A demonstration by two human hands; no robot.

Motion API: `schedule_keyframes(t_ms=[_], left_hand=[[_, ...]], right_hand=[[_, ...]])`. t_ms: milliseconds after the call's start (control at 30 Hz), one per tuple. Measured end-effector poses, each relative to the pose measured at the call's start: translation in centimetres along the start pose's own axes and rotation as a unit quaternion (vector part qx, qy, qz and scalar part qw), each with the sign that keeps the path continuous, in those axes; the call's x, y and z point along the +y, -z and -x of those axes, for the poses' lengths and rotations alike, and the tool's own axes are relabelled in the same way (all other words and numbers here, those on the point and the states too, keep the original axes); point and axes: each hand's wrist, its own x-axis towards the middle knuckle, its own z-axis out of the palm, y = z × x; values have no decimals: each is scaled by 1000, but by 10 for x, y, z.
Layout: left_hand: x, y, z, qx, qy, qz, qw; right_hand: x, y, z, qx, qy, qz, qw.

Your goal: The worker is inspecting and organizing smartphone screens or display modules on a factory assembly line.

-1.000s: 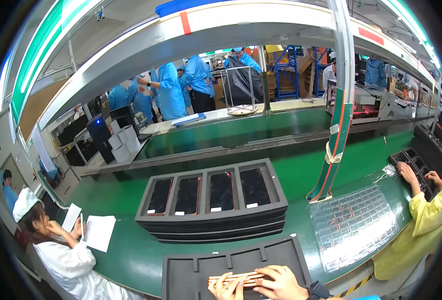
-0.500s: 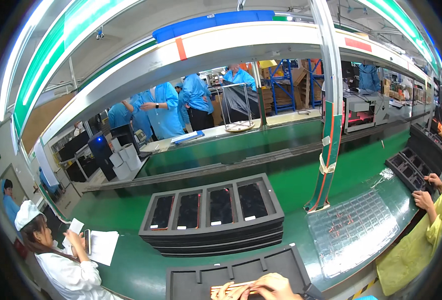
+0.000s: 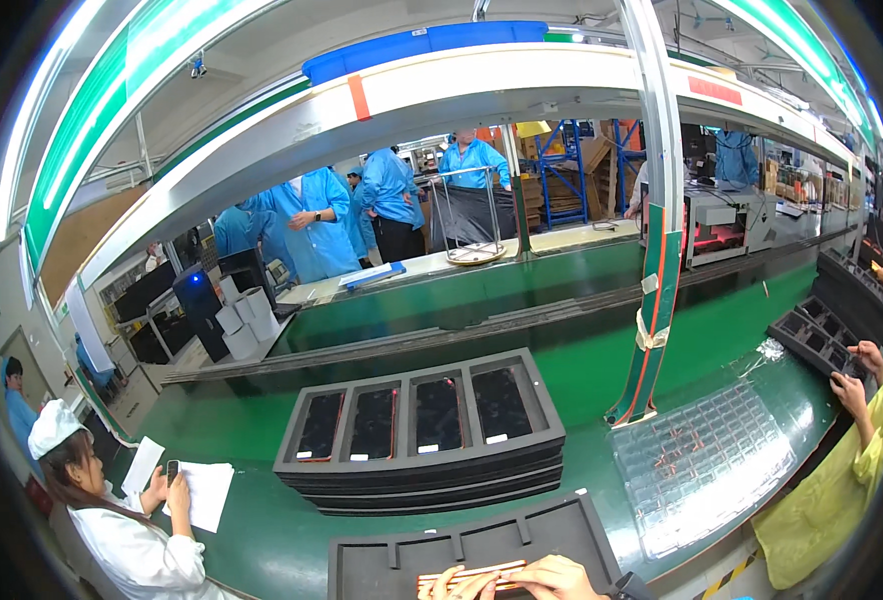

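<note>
Only the fingers of my two hands show at the bottom edge. My left hand (image 3: 454, 583) and my right hand (image 3: 554, 579) both pinch a thin copper-coloured strip (image 3: 470, 575) that lies across a black foam tray (image 3: 462, 555) with several slots. Beyond it stands a stack of black trays (image 3: 424, 440), the top one holding several dark phones.
A clear plastic blister tray (image 3: 704, 465) with small copper parts lies to the right. A green-striped post (image 3: 654, 300) rises from the green belt. A co-worker in white sits at left with papers (image 3: 200, 493); one in yellow at right handles black trays (image 3: 812, 340). People in blue stand behind.
The view has tilted upward, so my hands and the near tray have slid toward the bottom edge. The person in yellow has moved their hands along the trays.
</note>
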Motion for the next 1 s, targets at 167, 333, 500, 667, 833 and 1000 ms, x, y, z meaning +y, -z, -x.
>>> schedule_keyframes(t_ms=[167,333,500,667,833,1000], left_hand=[[-8,-3,7,4,-9,-3,1000],[-2,-2,2,1,-5,0,1000],[-4,-2,4,0,2,0,1000],[-4,-2,3,-2,-1,-4,1000],[-3,-1,2,-11,7,3,1000],[0,1,-1,-6,9,3,1000]], right_hand=[[-9,3,-5,-12,-7,-23,1000],[-7,-2,-2,27,-17,7,999],[-4,-3,4,18,23,43,999],[-5,-2,4,22,25,45,998],[0,-4,12,4,23,62,998],[0,1,7,-9,39,66,997]])
